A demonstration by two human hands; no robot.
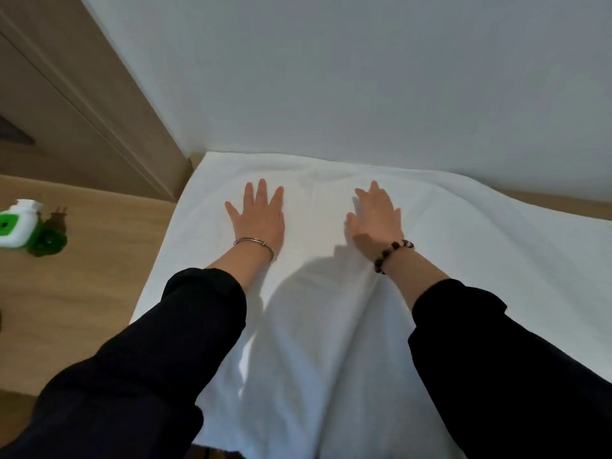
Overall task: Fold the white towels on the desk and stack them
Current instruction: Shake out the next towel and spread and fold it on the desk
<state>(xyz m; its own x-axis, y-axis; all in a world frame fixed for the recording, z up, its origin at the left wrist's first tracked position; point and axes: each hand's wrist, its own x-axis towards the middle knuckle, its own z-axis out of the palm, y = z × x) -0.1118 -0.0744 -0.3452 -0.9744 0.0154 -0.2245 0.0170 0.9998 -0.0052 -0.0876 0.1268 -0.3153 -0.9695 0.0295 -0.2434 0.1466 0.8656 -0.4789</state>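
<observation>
A large white towel [463,246] lies spread over the wooden desk [82,293], reaching from the wall to the near edge, with soft creases running down its middle. My left hand [260,217] lies flat on the towel, fingers straight and spread, palm down. My right hand [376,217] rests on the towel a little to the right, fingers straight and held together, tilted slightly on its edge. Both arms wear black sleeves; a thin bangle is on the left wrist and a bead bracelet on the right.
A white and green plug-in device [20,226] with a dark green bottle [49,240] lies on the desk at the far left. A pale wall [364,77] stands right behind the towel. A wooden panel [82,111] rises at the back left.
</observation>
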